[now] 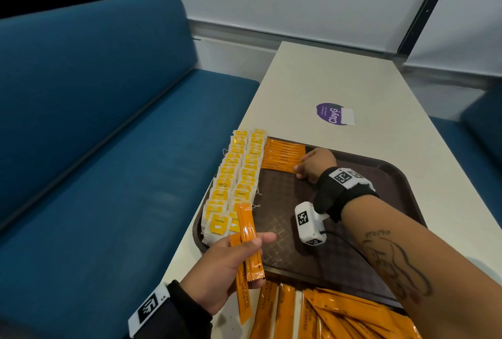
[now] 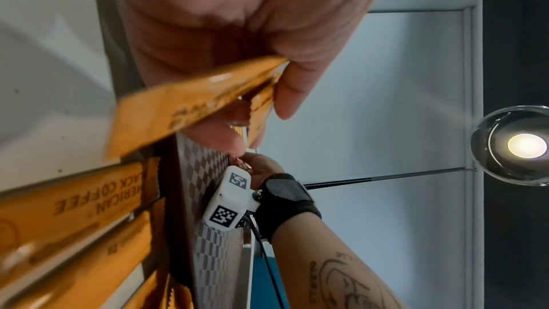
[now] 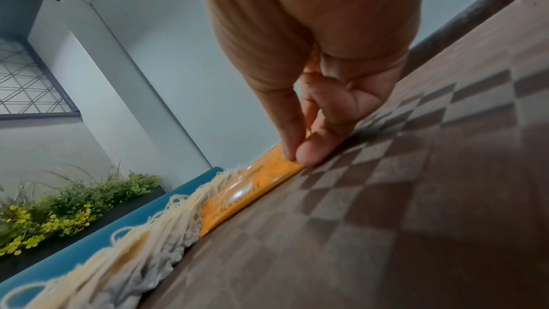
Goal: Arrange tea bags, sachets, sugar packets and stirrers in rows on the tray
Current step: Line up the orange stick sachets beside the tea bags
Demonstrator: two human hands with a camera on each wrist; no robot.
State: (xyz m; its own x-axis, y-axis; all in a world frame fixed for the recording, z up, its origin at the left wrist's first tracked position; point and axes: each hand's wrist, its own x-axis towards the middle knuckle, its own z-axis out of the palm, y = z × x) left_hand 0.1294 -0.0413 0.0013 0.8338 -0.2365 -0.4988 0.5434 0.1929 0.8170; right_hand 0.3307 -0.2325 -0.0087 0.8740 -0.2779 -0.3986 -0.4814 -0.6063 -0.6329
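A brown tray [image 1: 361, 232] lies on the table. Two rows of yellow-tagged tea bags [image 1: 239, 175] run along its left side. At its far end lies a row of orange coffee sachets [image 1: 282, 155]. My right hand [image 1: 298, 170] pinches the right end of the nearest sachet [image 3: 252, 187] of that row, thumb and fingertip pressed on it against the tray floor [image 3: 386, 196]. My left hand [image 1: 236, 260] hovers over the tray's near left corner and grips a few orange sachets [image 1: 248, 232] upright; the left wrist view shows those sachets [image 2: 190, 102] between thumb and fingers.
Several loose orange sachets [image 1: 339, 314] lie heaped on the table at the tray's near edge. A purple round sticker [image 1: 332, 113] is on the table [image 1: 326, 75] beyond the tray. A blue bench [image 1: 108, 148] runs along the left.
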